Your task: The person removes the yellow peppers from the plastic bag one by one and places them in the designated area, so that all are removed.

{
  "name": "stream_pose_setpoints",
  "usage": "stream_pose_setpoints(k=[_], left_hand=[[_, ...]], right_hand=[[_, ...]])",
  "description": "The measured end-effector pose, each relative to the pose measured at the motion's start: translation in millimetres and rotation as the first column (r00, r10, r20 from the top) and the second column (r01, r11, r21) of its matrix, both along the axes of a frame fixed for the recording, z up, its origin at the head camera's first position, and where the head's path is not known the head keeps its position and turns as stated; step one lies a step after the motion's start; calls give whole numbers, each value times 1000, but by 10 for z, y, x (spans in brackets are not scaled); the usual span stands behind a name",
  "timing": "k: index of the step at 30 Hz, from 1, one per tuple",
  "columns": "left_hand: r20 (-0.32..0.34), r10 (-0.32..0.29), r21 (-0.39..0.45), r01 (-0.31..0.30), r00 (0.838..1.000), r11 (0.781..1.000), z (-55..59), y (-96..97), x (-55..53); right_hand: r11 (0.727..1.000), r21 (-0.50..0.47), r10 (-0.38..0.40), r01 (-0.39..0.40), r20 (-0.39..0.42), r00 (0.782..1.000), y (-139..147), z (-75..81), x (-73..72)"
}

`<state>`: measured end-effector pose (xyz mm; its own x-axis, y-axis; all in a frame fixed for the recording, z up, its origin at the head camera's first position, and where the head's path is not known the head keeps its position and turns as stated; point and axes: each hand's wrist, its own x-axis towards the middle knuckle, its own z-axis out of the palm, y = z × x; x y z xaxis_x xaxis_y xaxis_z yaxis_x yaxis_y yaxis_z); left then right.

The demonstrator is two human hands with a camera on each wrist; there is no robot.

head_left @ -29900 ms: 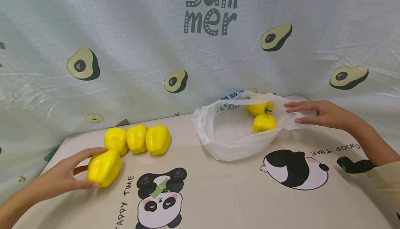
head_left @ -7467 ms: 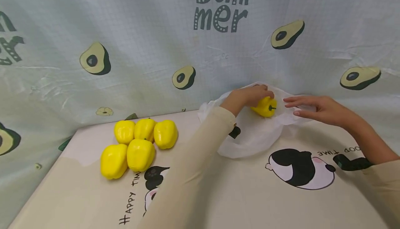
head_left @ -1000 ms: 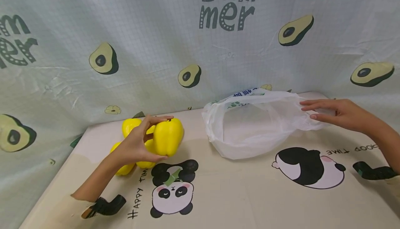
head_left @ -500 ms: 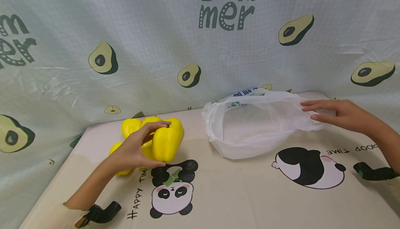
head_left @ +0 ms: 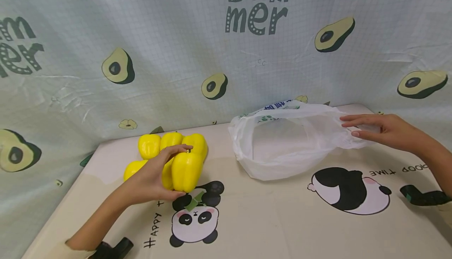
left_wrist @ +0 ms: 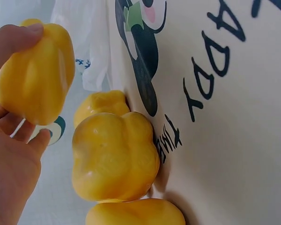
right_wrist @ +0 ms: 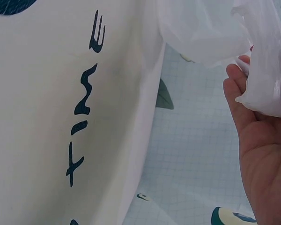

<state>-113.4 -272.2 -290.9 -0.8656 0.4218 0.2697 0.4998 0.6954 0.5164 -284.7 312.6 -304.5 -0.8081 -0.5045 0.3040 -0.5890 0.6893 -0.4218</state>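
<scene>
My left hand (head_left: 150,180) grips a yellow bell pepper (head_left: 188,172) between thumb and fingers, its stem up. In the left wrist view the held bell pepper (left_wrist: 36,72) is apart from the others. Several more yellow bell peppers (head_left: 149,146) sit in a cluster behind and beside that hand, which partly hides them. My right hand (head_left: 392,130) lies at the right side of a white plastic bag (head_left: 279,168), fingers fairly straight. The right wrist view shows the plastic (right_wrist: 267,70) lying across the fingers of the right hand (right_wrist: 264,150). The bag's mouth gapes, with no pepper visible inside.
A cream tablecloth (head_left: 265,219) with printed pandas covers the table. Behind the table hangs a pale curtain (head_left: 169,47) printed with avocados, close to the bag and the back peppers. Black straps with short stubs (head_left: 423,196) show at the wrists.
Two peppers lay in the bag half a minute ago, one 7.5 seconds ago; none shows there now. In the last second my left hand lowered its pepper forward, towards me. The right hand stayed.
</scene>
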Motion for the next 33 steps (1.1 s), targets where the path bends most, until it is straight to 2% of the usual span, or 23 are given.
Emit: stream_pose_setpoints(k=[4,10,17,24,33], left_hand=[[-38,23,-31,-24,999,999,1,-6,19],[-28,-11,-29,10,1000,1000,-30,-12,37],[-42,-7,-139,1,999,990,-51,18,65],[62,26,-236,-11,998,972,12,133,54],[122,82,-344,-36,989,938,79,218,-65]], right_hand=[[1000,-2,4,-4,-8,1000,7,-11,-10],[1000,1,0,0,-10,1000,13,-22,-18],[1000,7,-2,2,-14,1000,19,-26,-21],[1000,3,13,-12,-24,1000,13,-26,-17],[1000,-5,20,-21,-29,999,10,-42,-24]])
